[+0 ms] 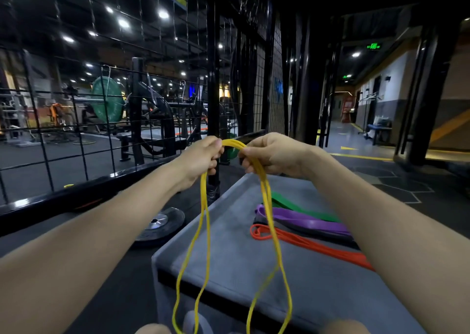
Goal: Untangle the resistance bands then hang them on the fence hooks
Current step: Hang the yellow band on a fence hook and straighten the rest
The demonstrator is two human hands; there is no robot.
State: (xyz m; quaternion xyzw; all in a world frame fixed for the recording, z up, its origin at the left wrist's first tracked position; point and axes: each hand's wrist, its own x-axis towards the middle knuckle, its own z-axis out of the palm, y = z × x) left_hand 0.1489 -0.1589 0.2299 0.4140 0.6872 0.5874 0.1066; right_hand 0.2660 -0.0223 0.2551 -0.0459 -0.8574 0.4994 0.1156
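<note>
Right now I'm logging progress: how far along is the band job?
Done: no band shows on the black wire fence. In hand: left hand and right hand grip the thin yellow rubber band. Left: green, purple, grey and orange bands lie on the grey box.

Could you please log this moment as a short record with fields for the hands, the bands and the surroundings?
left hand: grips the yellow band near its top
right hand: grips the same yellow band beside the left hand
yellow band: held up between both hands, its loops hanging down in front of the grey box
orange band: lying on the grey box
purple band: lying on the box, behind the orange band
green band: lying on the box, farthest back
wire fence: ahead on the left
weight plate: on the floor left of the box
</note>
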